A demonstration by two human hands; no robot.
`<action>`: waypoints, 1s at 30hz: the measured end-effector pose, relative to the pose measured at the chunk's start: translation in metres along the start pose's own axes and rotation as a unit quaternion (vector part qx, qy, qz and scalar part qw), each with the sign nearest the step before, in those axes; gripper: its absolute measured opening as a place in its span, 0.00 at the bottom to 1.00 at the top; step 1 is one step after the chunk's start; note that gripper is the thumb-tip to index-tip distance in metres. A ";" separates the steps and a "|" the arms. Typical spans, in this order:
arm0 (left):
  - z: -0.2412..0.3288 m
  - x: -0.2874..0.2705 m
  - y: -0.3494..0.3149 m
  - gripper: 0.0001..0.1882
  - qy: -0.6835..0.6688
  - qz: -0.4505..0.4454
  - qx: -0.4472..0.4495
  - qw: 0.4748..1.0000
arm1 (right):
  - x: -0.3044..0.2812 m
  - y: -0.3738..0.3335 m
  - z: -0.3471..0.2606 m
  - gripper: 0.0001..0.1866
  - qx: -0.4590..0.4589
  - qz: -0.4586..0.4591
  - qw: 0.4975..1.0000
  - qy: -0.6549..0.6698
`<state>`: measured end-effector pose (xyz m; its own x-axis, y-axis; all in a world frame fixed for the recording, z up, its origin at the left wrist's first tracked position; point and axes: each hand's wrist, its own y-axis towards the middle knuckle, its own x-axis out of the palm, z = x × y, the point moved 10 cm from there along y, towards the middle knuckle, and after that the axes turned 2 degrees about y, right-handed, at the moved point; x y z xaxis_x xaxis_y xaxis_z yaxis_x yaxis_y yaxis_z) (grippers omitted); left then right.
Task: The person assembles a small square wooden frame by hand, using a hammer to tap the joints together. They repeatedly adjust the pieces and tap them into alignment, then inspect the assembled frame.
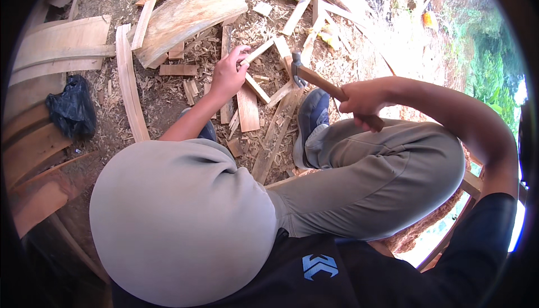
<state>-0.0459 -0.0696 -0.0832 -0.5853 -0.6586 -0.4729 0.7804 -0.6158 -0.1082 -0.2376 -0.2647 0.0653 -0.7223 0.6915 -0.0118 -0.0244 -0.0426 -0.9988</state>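
Note:
My left hand (229, 73) is closed on a narrow wooden strip (260, 51), pinching its near end between thumb and fingers. The strip's far end meets another thin strip (282, 49) at a corner. Along with two more strips lower down, they outline a small four-sided wooden frame; whether every corner is joined I cannot tell. In my right hand (365, 103) is a hammer (323, 81), gripped near the end of its wooden handle. Its metal head hangs over the right side of the frame, just above my shoe (315, 111). Any nail is too small to make out.
Wood shavings and offcuts cover the ground. A broad slab (191, 16) lies at the far left, near a long strip (130, 83). A plank (278, 134) runs between my feet. Further left are curved boards (67, 38) and a black plastic bag (72, 106).

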 end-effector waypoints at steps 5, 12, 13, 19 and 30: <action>0.020 0.006 0.009 0.24 -0.005 -0.039 0.055 0.998 | 0.032 -0.023 -0.017 0.15 -0.001 0.037 0.998 -0.047; 0.017 0.012 0.019 0.32 0.000 -0.107 0.031 0.994 | 0.033 -0.004 -0.022 0.14 -0.012 0.090 0.980 -0.176; 0.021 0.008 0.014 0.34 0.028 -0.083 0.055 0.995 | 0.026 -0.003 -0.023 0.15 0.001 0.083 0.978 -0.189; -0.007 0.002 -0.028 0.41 0.083 -0.052 -0.040 0.994 | 0.003 -0.018 -0.029 0.16 -0.031 0.059 0.974 -0.215; -0.018 0.018 -0.033 0.31 0.119 -0.028 -0.092 0.988 | -0.015 -0.009 -0.049 0.15 -0.071 0.090 0.929 -0.352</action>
<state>-0.0782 -0.0535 -0.1041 -0.5778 -0.4922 -0.6511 0.7878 -0.5449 -0.2872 -0.1925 -0.2399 0.0718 -0.9801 0.0374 -0.1947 0.1955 0.0192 -0.9805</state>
